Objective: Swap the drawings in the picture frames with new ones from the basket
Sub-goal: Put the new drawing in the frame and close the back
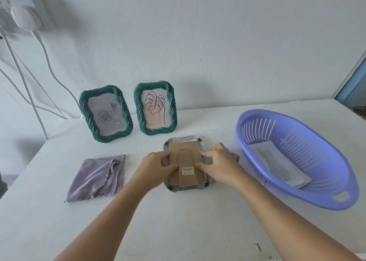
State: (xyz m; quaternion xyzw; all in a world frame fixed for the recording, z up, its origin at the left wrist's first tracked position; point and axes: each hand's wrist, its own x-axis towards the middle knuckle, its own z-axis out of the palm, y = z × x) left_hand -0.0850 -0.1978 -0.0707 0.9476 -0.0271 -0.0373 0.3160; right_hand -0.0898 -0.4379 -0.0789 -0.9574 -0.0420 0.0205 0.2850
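Lilac folded cloth lay left, probably for wiping glass. Two green twisted-rim frames stood behind, awaiting turn. Third frame face-down for access; left hand, right hand pinched cardboard backing edges. New drawings waited in purple plastic basket.

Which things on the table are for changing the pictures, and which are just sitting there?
For the job:
face-down frame, gripped by left hand and right hand
rose frame
leaf frame
purple basket
new drawings in it

Just lying about:
folded purple cloth
white cables by the wall
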